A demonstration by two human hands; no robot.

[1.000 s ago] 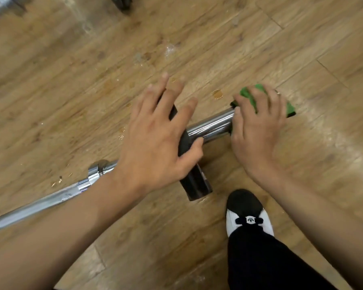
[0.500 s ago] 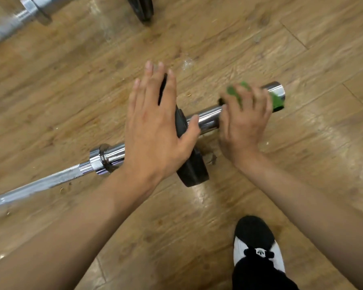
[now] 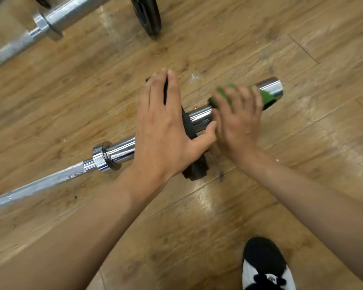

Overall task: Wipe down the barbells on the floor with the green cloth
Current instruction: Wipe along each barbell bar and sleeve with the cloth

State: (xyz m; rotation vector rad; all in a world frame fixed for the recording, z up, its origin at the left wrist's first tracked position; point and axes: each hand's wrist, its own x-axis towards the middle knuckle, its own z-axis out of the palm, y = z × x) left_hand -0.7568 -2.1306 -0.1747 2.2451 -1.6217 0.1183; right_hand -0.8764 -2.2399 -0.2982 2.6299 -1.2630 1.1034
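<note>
A chrome barbell [image 3: 115,152] lies across the wooden floor, its thick sleeve running up to the right to a bare end [image 3: 270,85]. A small black weight plate [image 3: 194,164] sits on the sleeve. My left hand [image 3: 166,130] rests flat on that plate with straight fingers, the thumb beside the sleeve. My right hand [image 3: 237,120] wraps the green cloth [image 3: 265,97] around the sleeve, just right of the plate. Most of the cloth is hidden under the fingers.
A second barbell [image 3: 50,21] with a black plate [image 3: 149,15] lies at the top left. My black and white shoe [image 3: 264,266] stands at the bottom right. A small dark bit of debris [image 3: 220,174] lies by the plate.
My right hand with the cloth has slid along the sleeve from its end towards the plate, baring the chrome end. The view has tilted, bringing the second barbell into sight.
</note>
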